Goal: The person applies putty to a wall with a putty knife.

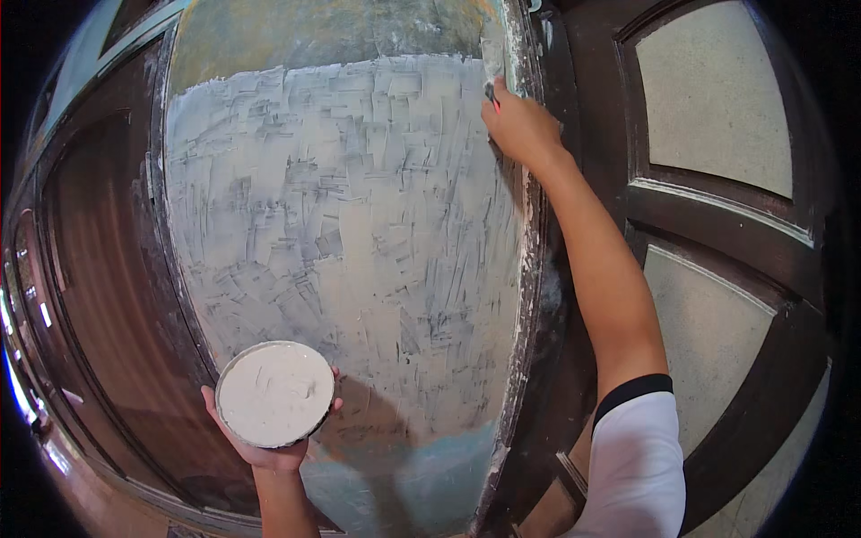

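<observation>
Light, steady passes

The right hand (527, 127) grips a scraper (492, 58) at the panel's (332, 31) upper right edge; the left hand (282, 457) cradles a dish (269, 445) of pale paste (274, 394) low in front. Best keep the scraper shallow, feathering strokes into the coat (314, 197).

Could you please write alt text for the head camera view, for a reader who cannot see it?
A person's right hand holds a small scraper near the upper right edge of a wall panel roughly coated in pale paste. The left hand supports a round container of similar paste. Dark brown framed panels stand on both sides.
</observation>
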Available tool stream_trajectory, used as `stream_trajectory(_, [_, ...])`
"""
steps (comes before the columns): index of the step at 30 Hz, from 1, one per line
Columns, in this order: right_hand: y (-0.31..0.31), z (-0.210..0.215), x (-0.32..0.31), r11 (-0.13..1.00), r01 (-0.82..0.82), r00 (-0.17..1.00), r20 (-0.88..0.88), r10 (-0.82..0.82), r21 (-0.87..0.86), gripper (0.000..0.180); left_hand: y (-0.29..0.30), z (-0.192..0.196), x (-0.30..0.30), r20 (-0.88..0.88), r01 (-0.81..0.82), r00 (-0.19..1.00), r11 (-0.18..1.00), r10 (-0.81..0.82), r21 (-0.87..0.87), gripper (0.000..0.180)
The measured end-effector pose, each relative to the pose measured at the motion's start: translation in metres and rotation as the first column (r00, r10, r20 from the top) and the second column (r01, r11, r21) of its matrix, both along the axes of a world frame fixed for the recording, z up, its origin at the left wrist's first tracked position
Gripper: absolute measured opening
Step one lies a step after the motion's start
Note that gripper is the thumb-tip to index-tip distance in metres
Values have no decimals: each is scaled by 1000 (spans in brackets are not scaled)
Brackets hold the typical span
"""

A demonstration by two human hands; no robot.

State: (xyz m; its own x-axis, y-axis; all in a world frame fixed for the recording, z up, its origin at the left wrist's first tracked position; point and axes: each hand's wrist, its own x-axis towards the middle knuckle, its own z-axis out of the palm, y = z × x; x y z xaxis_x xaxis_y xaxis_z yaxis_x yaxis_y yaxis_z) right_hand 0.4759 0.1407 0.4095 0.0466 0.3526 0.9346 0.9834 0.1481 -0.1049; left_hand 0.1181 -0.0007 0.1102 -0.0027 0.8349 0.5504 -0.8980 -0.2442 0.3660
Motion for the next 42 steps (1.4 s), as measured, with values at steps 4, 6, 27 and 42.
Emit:
stream_trajectory(4, [-8, -30, -9, 999, -37, 999, -34, 36, -33, 63, -4, -3, -4, 0, -32, 999, 999, 32, -12, 102])
stream_trajectory(6, [-13, -17, -5, 998, -59, 996, -68, 59, 5, 63, -2, -3, -4, -17, -22, 1000, 1000, 21, -11, 102])
stream_trajectory(27, [-105, -117, -34, 586, -765, 607, 8, 795, -268, 38, 7, 13, 26, 55, 97, 994, 995, -97, -1, 103])
stream_trajectory(42, [-127, -143, -62, 226, -648, 339, -10, 941, -728, 31, 26, 10, 18, 24, 89, 996, 993, -87, -76, 102])
